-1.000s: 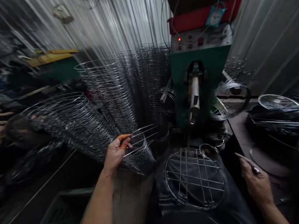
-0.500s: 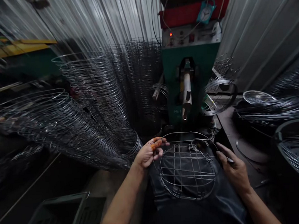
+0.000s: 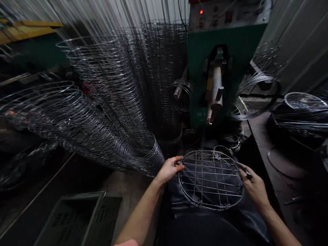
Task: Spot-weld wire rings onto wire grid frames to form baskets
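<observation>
A round wire grid (image 3: 210, 179) of crossed steel rods lies flat on my dark apron (image 3: 203, 206) in my lap. A thin wire ring (image 3: 208, 153) sits on its far rim. My left hand (image 3: 170, 169), with orange tape on the fingertips, grips the grid's left rim. At the right rim, my right hand (image 3: 254, 188) pinches a small dark tool (image 3: 248, 174) whose shape is hard to make out. It touches or nearly touches the grid.
Leaning stacks of wire rings (image 3: 68, 114) rise left and ahead, beside a green welding machine (image 3: 219, 66) with a control panel. A dark plastic crate (image 3: 70, 227) stands low left. More wire rings (image 3: 303, 113) lie on the bench at right.
My left hand has come from the stacks to the grid, bringing the wire ring, which now rests on the grid. My view has tilted down slightly.
</observation>
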